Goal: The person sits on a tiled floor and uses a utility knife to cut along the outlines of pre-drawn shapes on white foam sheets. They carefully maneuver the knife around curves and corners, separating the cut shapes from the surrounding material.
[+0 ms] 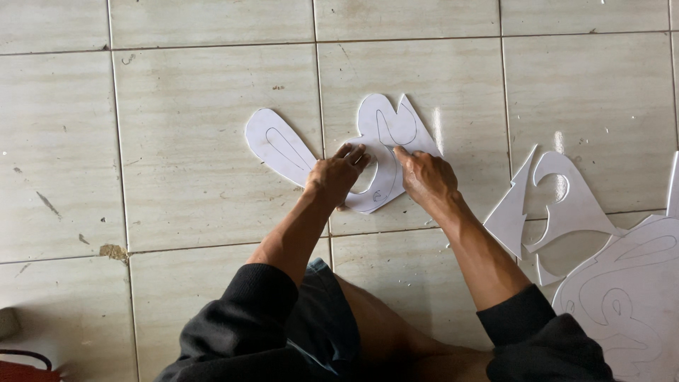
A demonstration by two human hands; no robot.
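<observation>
A white paper cutout (385, 127) with pencilled curved outlines lies flat on the pale tiled floor (205, 155). It has a long rounded lobe stretching left and a pointed part at the upper right. My left hand (338, 175) presses down on its middle with the fingers spread flat. Beside it, my right hand (424, 177) rests on the right part of the cutout, fingers curled close to the paper. Whether that hand holds a tool is hidden. Both forearms come out of dark pushed-up sleeves.
More white paper offcuts (559, 205) and a large sheet with drawn outlines (629, 297) lie on the floor at the right. A red object (25, 368) sits at the bottom left corner. My bare knee (382, 325) is bent below the hands.
</observation>
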